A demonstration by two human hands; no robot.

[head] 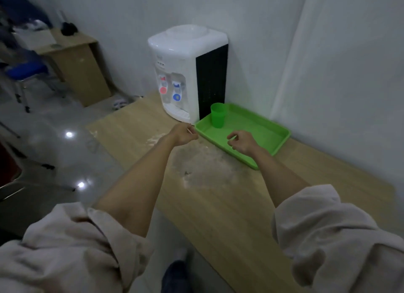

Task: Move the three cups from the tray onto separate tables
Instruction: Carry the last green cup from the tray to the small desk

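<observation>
Wooden table (218, 196), unlabelled green cup (218, 115) on tray (277, 139)

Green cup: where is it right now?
The green cup stands upright in the far-left corner of the green tray, right beside the water dispenser.

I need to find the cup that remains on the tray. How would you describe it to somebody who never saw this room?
Find the white water dispenser on the wooden table by the wall. The green tray lies to its right, and the green cup stands upright in the tray's far corner nearest the dispenser. It is the only thing in the tray.
</observation>
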